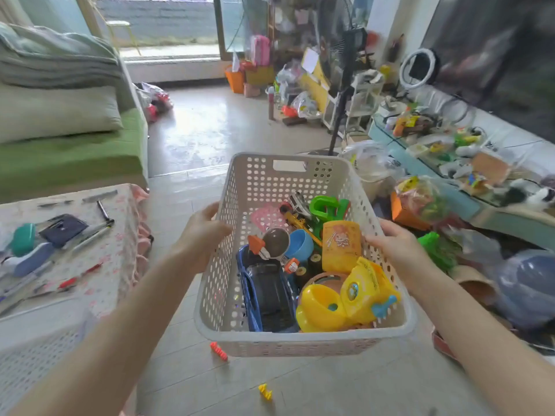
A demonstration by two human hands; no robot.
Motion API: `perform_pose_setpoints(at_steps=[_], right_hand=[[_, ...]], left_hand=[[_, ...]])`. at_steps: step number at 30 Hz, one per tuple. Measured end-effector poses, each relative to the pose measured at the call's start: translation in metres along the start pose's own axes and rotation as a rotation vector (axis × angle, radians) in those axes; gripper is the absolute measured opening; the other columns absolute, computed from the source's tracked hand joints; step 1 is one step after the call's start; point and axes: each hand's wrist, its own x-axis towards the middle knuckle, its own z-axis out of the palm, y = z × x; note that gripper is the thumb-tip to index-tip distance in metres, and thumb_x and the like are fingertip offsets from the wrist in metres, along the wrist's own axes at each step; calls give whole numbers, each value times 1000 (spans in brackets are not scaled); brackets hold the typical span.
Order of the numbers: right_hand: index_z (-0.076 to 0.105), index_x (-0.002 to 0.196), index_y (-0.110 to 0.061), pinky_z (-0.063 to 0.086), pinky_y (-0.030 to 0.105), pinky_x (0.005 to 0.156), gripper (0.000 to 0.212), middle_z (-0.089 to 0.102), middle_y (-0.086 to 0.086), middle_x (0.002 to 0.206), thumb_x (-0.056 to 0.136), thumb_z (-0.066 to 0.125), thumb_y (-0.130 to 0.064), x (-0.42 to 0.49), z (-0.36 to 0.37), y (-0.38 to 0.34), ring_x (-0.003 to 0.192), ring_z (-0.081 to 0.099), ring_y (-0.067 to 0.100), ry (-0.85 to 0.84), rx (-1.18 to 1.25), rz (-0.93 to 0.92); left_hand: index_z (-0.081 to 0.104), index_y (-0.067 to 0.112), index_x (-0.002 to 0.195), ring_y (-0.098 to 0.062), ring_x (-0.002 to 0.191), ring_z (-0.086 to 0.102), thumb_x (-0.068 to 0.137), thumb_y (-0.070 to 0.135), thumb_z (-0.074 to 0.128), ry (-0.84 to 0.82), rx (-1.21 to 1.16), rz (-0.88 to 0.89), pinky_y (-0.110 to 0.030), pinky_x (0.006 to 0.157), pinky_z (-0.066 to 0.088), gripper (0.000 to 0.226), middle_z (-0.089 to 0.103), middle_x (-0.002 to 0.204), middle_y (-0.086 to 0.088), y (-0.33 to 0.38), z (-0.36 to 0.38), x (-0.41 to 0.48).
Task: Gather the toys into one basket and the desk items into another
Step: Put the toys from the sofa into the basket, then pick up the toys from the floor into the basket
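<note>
Now your left hand (204, 232) grips left rim of white perforated plastic basket (300, 340), your right hand (393, 244) grips right rim, fingers curled over edges. Basket sits between your hands above tiled floor (330, 385), holding blue toy car (267, 292), yellow plastic toy (345, 298), others. Pens (90, 235) lie on floral-cloth table (99, 280) at left. Small orange piece (219, 351), small yellow piece (265, 391) on floor.

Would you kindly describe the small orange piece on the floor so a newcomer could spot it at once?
Find the white perforated basket at the centre of the view. On the tiled floor by its near left corner lies the orange piece, ridged like a spring. The only other loose bit nearby, the yellow piece, lies nearer the camera.
</note>
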Motion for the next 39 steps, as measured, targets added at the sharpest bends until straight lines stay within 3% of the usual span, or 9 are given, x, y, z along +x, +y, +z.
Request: perform_pose_setpoints(at_steps=[2,6,14,18,22,24,30,34,39], right_hand=[[59,92,-17,48,13,39,26,63,1,77,89,48,6,31,8,-3,61,61,13,-65,-15,18],[57,109,-9,48,12,42,25,61,-1,83,90,47,4,98,35,-5,65,58,10,-239,-125,21],[52,115,-20,44,11,36,31,59,-4,78,92,47,0,169,98,4,43,60,-6,-545,-303,-65],[51,121,-21,47,15,37,32,62,0,88,94,48,-6,172,130,20,57,64,7,-702,-373,-58],[48,113,-29,44,12,36,30,60,-7,84,93,50,-7,157,161,50,49,62,-4,-818,-429,-69],[49,111,-30,45,10,39,30,61,-6,85,92,51,-7,147,174,68,58,61,-2,-865,-463,-96],[60,91,-30,54,41,73,18,66,12,92,93,51,-14,120,200,155,80,60,19,-981,-557,-183],[61,98,-18,43,10,49,18,62,5,82,94,48,-8,109,213,239,71,54,14,-1022,-538,-209],[58,92,-27,44,14,53,26,60,-4,79,94,45,-4,117,230,353,68,53,7,-1080,-549,-190]], left_hand=[[45,17,132,-17,60,57,88,-9,44,62,-29,-28,-29,60,49,51,60,83,-1,-4,1,15],[46,14,130,-13,65,55,86,-8,47,257,-13,-28,-23,54,48,49,60,89,-1,-16,0,35],[43,32,129,-22,114,55,72,27,57,647,4,-98,-41,98,44,59,56,127,2,-76,-5,44],[42,23,131,-10,109,49,85,-4,44,772,-42,-81,-11,83,40,53,53,118,6,-108,0,27],[37,14,136,-24,118,48,85,-7,37,874,-100,-221,-33,93,41,55,52,129,-7,-163,-8,6],[36,13,136,-24,116,48,84,-8,34,923,-93,-271,-32,89,38,56,51,130,-8,-189,-10,-8],[30,9,139,-15,96,41,87,-8,32,978,3,-341,-27,68,35,55,46,127,-9,-273,-6,-49],[35,8,135,-12,103,40,87,-10,33,1001,35,-368,-26,83,33,51,46,123,-2,-342,-2,-59],[34,10,138,-23,126,41,85,-14,34,1034,83,-423,-31,100,31,59,44,139,-8,-445,19,-45]])
